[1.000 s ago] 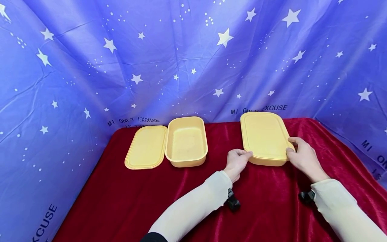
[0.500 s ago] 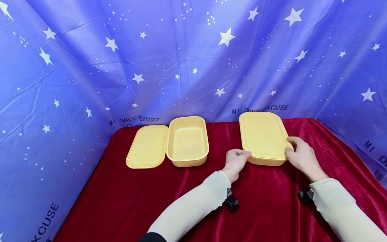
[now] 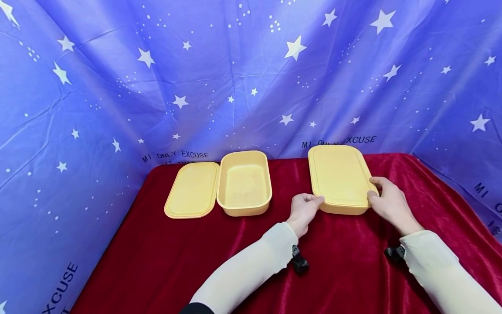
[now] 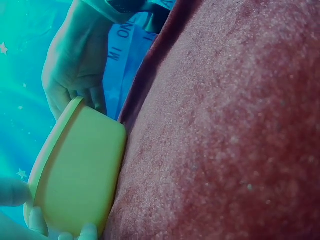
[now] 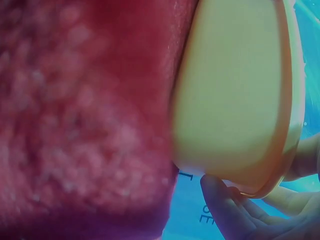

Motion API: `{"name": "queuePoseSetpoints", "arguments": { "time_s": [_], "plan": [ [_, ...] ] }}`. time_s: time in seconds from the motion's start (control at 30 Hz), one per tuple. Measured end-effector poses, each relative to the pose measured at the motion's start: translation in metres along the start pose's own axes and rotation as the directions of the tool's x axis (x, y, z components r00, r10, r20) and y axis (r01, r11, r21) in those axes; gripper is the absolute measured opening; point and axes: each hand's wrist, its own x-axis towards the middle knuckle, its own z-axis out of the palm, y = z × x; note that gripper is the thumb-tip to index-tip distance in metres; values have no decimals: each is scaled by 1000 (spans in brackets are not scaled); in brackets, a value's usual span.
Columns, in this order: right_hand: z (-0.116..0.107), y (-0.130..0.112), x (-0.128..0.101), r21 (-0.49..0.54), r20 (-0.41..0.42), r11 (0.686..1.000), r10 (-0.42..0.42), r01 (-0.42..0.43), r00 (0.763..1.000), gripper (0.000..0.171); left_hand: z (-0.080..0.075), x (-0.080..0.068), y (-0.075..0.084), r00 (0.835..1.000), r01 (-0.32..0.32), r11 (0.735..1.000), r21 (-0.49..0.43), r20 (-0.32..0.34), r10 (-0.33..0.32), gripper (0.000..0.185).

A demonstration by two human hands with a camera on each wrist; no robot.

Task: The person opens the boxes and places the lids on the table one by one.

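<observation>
Head view: lidded box, long axis 12-to-6. Our left hand grips it at 7 o'clock, right hand at 4.

My head view looks forward and down across the cloth-covered counter; my wrist views, low and close, both face the near side of the lidded box.

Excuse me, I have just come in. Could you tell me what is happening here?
A person holds a covered yellow box near its two closer corners, with the left hand and the right hand. The box stands on red cloth with its lid on top; I cannot tell whether it is fully sealed. Farther left, an open yellow box stands beside a loose lid.
</observation>
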Motion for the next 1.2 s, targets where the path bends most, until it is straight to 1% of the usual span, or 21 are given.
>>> {"name": "queuePoseSetpoints", "arguments": {
  "time_s": [0.27,0.5,0.9,1.2],
  "plan": [
    [3,-3,1,2,-3,1000,-13,13,1000,42,-4,0,-1,999,32,999,-7,-16,-32,15],
    [6,-6,2,10,2,1000,-20,20,1000,42,-9,1,0,1000,27,999,-17,-14,-27,14],
    [11,-10,5,15,-1,999,-35,35,999,41,-15,1,-1,999,27,999,-44,-29,-28,14],
    [12,-14,5,19,14,999,-38,38,999,42,-19,1,-1,999,19,999,-44,-29,-20,14]
  ]
}}
